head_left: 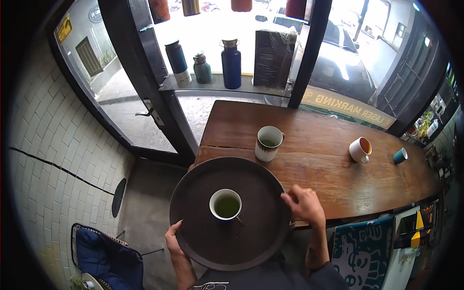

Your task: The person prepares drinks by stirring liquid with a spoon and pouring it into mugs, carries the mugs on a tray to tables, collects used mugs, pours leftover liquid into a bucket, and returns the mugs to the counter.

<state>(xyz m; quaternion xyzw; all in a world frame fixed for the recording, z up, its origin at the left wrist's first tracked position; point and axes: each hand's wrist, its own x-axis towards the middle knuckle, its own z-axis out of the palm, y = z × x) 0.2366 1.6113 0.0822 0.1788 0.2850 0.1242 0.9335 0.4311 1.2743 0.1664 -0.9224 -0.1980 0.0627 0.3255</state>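
A round dark tray point(193, 241) is held in front of me, its far part over the near edge of the table. On it stands a white-rimmed cup point(233, 194) of green liquid, with its handle towards me. My left hand point(175, 240) grips the left rim, thumb on top and the other fingers hidden underneath. At the right rim is my right hand point(305, 207), its fingers curled and its thumb against the tray's edge. Just beyond the tray, a white mug with brown drip marks point(267, 151) sits on the wooden table point(319, 140).
Farther right on the table are a white mug with an orange inside point(359, 151) and a small blue cup point(400, 156). Several bottles, one dark blue point(231, 65), line the window shelf. A blue chair point(107, 256) stands at lower left, near a glass door point(118, 77).
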